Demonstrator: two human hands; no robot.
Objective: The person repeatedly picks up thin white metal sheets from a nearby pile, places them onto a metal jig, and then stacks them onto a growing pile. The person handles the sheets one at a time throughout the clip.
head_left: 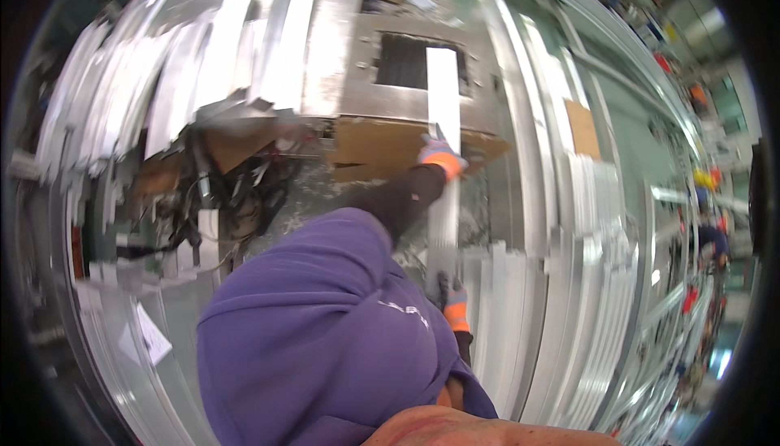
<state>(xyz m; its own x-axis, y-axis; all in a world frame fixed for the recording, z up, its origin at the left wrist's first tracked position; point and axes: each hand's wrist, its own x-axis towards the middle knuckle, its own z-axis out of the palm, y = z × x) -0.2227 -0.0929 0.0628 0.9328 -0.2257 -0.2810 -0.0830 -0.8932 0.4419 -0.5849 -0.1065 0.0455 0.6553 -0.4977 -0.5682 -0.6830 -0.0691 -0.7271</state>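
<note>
A long, flat, silver-white metal profile (pixel 443 88) runs lengthwise in front of me. Its far end lies over a dark rectangular opening (pixel 400 60) in a metal machine top. My left hand (pixel 441 155), in a grey glove with an orange cuff, is closed around the profile about midway, just in front of the machine. Nearer my body, my right hand (pixel 455 298), gloved alike, is closed at the profile's near part; its fingers are partly blurred. A brown cardboard sheet (pixel 378 145) hangs on the machine's front, beside my left hand.
Bright metal profiles (pixel 219 48) lie in rows to the left of the machine. More stacked profiles (pixel 504 308) stand close on my right. Cables and scraps (pixel 236 194) clutter the left below the machine. A cardboard piece (pixel 582 129) rests among the profiles at right.
</note>
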